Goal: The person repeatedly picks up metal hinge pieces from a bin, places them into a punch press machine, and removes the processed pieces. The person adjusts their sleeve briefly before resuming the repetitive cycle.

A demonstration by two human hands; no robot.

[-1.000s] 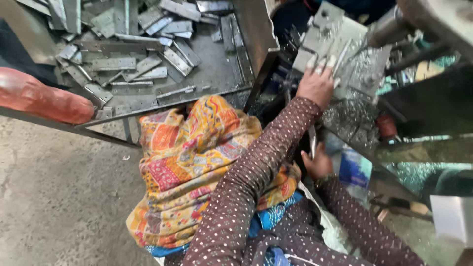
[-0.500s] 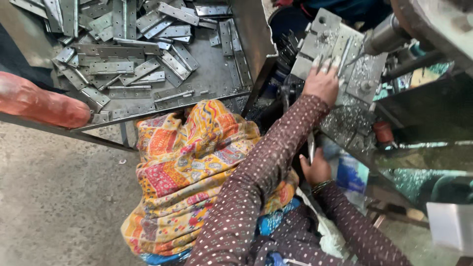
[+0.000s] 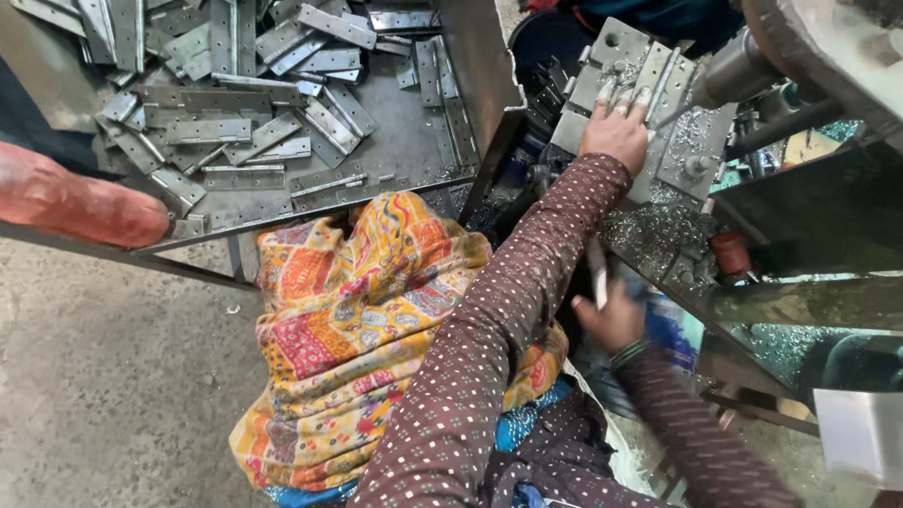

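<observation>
We press our left hand [image 3: 616, 132], fingers spread, on the grey drilled metal plate [image 3: 649, 103]; below it, our right hand [image 3: 611, 315] pinches a thin metal strip [image 3: 597, 273].

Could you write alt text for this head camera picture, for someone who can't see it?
A seated person's left hand presses on a grey metal jig plate of a machine, while the right hand grips a small metal piece. Flat metal strips fill a tray nearby.

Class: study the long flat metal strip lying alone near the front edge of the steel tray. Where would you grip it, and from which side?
Pinch the metal strip at mid-length across its narrow width, coming from above. It lies flat on the tray floor, slightly apart from the heap, so its long edges look free.
</observation>
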